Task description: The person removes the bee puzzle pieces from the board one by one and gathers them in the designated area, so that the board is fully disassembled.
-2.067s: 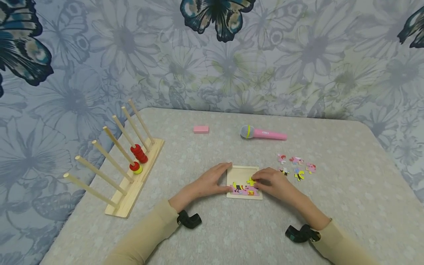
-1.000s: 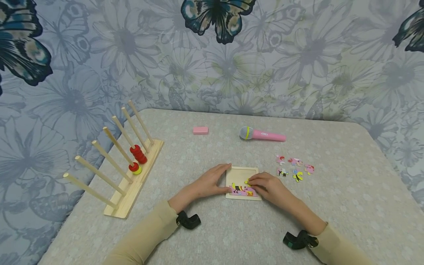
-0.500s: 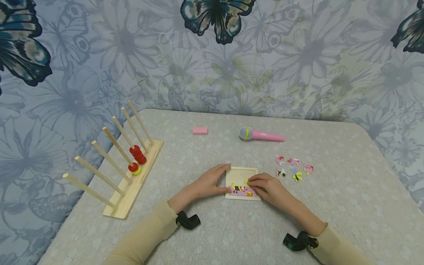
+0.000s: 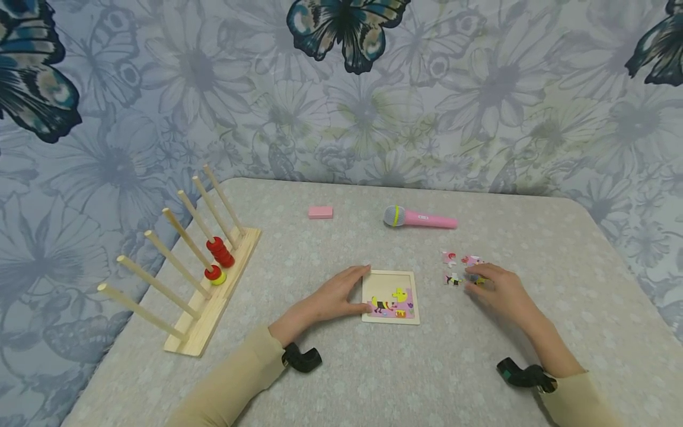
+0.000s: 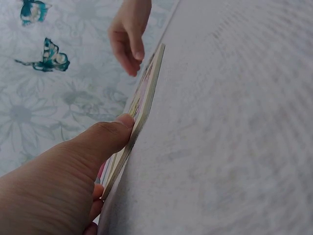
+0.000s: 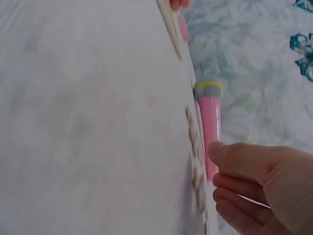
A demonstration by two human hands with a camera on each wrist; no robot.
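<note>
My left hand (image 4: pixel 333 295) grips the left side of a square wooden puzzle tray (image 4: pixel 388 279), its thumb on the near-left corner and fingers at the far-left one. Several joined pieces, pink with yellow and black, fill the tray's near part; bare wood shows behind them. My right hand (image 4: pixel 504 292) hovers over the loose puzzle pieces (image 4: pixel 453 279) right of the tray, hiding some of them. In the right wrist view its thumb and fingers (image 6: pixel 242 188) are loosely bent and apart, with nothing visible between them.
A pink toy microphone (image 4: pixel 429 220) lies behind the loose pieces. Near the table's back is a pink block (image 4: pixel 321 212). On the left stands a wooden peg rack (image 4: pixel 184 320) with tall pegs and several red and yellow rings (image 4: pixel 220 252).
My right hand has let go of a yellow puzzle piece, which now lies in the tray with the others, and moved right over the loose pieces. My left hand stays on the tray.
</note>
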